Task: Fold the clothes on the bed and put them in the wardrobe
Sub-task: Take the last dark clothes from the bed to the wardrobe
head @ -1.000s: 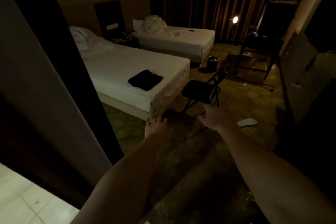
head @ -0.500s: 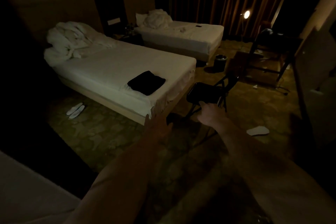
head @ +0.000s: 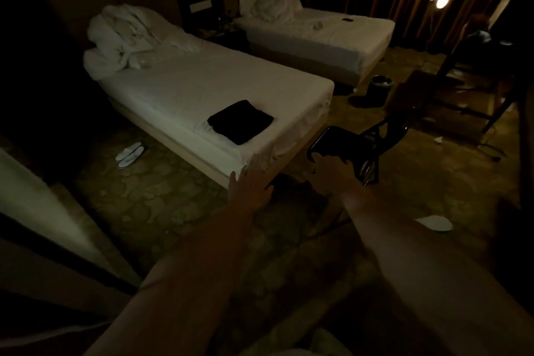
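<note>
A folded black garment (head: 240,121) lies near the foot corner of the near white bed (head: 202,89). My left hand (head: 250,189) reaches out in front of that bed corner, fingers spread, holding nothing. My right hand (head: 332,172) stretches forward over the floor in front of a black folding chair (head: 346,147), also empty with its fingers apart. Both arms are extended from the bottom of the view. The room is dim.
A rumpled white duvet (head: 130,37) lies at the near bed's head. A second bed (head: 318,35) stands behind. White slippers (head: 129,154) lie on the carpet at left, another slipper (head: 435,222) at right. A bin (head: 380,87), desk (head: 476,66) and lamp (head: 442,0) stand far right.
The view has moved past the dark panel at left toward the near bed, which now looks closer. Both empty hands stay stretched forward and have neared the bed corner and chair.
</note>
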The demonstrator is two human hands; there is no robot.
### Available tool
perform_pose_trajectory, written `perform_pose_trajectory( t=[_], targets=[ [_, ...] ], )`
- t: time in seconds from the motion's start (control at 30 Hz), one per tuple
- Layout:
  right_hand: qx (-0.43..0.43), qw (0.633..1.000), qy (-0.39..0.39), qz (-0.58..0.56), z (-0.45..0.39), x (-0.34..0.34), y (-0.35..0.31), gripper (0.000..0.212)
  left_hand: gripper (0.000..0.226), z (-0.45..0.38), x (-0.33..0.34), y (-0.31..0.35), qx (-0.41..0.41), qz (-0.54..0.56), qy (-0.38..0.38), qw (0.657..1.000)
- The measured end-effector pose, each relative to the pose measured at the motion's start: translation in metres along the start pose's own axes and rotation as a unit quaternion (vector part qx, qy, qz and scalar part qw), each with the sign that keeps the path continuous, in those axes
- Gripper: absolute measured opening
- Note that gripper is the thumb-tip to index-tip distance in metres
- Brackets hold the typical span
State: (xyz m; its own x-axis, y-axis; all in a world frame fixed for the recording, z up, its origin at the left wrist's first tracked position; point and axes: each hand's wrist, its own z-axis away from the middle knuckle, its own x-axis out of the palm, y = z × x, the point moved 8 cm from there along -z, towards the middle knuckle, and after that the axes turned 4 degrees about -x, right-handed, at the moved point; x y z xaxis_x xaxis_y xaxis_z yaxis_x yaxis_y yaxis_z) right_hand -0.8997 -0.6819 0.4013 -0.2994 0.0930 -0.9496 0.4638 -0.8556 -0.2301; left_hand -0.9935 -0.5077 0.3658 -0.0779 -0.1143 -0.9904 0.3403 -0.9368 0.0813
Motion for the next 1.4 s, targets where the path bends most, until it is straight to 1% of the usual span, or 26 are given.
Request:
perform_pose_trajectory(
  t=[0.07,0.17,0.3,0.4,0.5,0.6,0.73,0.8,0.9,0.97,1.07,1.23,1.4],
  targets=[
    [-0.011,1.000,-0.003,-0.010,-0.027,-0.009,0.016,0.059,0.059,-0.015,-0.006,0.013,-0.018,0.003,-0.006,1.000],
    [-0.032,0.999,-0.005,0.008,-0.067,-0.022,0.036,0.064,0.051,-0.038,-0.015,0.030,-0.040,0.016,0.008,0.999],
    [-0.058,0.998,-0.013,0.012,-0.106,-0.031,0.050,0.056,0.054,-0.068,-0.007,0.026,-0.103,0.033,0.013,0.994],
    [-0.083,0.996,-0.018,0.028,-0.131,-0.037,0.051,0.061,0.057,-0.091,-0.001,0.025,-0.121,0.046,-0.002,0.992],
    [-0.105,0.994,-0.021,0.033,-0.156,-0.045,0.044,0.058,0.058,-0.114,0.000,0.019,-0.144,0.053,0.003,0.988],
    [-0.128,0.990,-0.029,0.049,-0.192,-0.049,0.033,0.059,0.059,-0.140,0.003,0.007,-0.159,0.036,-0.002,0.987],
    [-0.126,0.989,-0.034,0.067,-0.254,-0.047,0.024,0.059,0.060,-0.190,0.005,-0.008,-0.160,0.033,-0.002,0.987],
    [-0.130,0.989,-0.038,0.058,-0.281,-0.048,0.017,0.064,0.061,-0.218,0.001,-0.014,-0.157,0.027,0.007,0.987],
    [-0.142,0.988,-0.033,0.057,-0.325,-0.053,0.005,0.067,0.061,-0.258,-0.004,-0.024,-0.166,0.028,0.003,0.986],
    [-0.139,0.988,-0.019,0.063,-0.354,-0.063,-0.004,0.067,0.062,-0.286,-0.007,-0.034,-0.170,0.032,-0.001,0.985],
    [-0.156,0.986,-0.001,0.058,-0.391,-0.074,-0.020,0.066,0.063,-0.324,-0.015,-0.053,-0.181,0.030,0.003,0.983],
    [-0.173,0.984,-0.022,0.050,-0.453,-0.078,-0.034,0.061,0.064,-0.376,-0.026,-0.081,-0.187,0.031,-0.007,0.982],
    [-0.188,0.980,-0.042,0.058,-0.521,-0.074,-0.040,0.064,0.065,-0.430,-0.021,-0.100,-0.223,0.029,-0.020,0.974]
  ],
)
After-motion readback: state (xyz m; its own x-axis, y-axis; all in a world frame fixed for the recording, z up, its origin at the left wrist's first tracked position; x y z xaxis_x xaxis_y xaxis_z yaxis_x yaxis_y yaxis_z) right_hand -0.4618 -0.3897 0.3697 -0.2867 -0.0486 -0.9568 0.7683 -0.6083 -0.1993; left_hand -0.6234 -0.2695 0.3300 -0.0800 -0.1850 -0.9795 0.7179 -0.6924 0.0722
